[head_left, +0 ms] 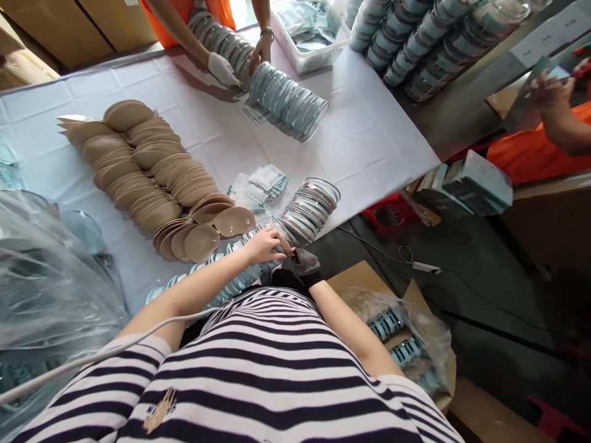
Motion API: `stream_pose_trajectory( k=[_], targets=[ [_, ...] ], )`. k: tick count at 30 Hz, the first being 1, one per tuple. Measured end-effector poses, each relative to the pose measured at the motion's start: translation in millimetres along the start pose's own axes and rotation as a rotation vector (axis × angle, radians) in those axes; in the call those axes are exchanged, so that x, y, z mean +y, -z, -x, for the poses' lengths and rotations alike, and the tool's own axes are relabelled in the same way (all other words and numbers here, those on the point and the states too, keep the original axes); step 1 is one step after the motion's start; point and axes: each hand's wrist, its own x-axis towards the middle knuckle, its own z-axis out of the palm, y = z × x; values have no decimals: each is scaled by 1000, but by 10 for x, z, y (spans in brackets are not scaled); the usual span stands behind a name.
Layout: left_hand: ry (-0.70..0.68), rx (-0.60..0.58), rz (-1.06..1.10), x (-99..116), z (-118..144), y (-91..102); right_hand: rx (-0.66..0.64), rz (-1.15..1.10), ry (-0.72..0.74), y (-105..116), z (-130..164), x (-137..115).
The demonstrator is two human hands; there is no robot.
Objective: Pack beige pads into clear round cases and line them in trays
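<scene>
My bare left hand [265,245] is at the table's near edge, its fingers curled at the rim of a round clear container [287,234]. In a dark speckled glove with bare fingertips, my right hand [305,261] pinches the same rim from the other side. Just beyond my hands lies a leaning row of round clear containers [314,206]. Under my left forearm runs another row of pale blue round pieces [235,277], partly hidden by the arm. White printed packets [261,187] lie in a small pile past my left hand.
Rows of brown oval pieces [152,163] cover the table's left side. Across it, a co-worker's gloved hand [224,71] touches a container row [289,101]. A white basket [309,58] holds packets. Clear plastic [50,277] bulges at left; an open carton [369,277] stands below right.
</scene>
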Motion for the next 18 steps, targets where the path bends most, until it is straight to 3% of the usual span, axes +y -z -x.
stream_pose_trajectory(
  k=[4, 10, 14, 18],
  targets=[
    [-17, -30, 22, 8, -9, 14, -61, 49, 87, -43, -115, -40],
    [-11, -38, -82, 39, -8, -2, -117, 102, -41, 24, -12, -97],
    [-5, -1, -132, 54, -4, -9, -83, 56, -22, 33, 60, -105],
    [-36, -61, -170, 77, -26, -16, -70, 86, 22, 47, 24, -99]
  ],
)
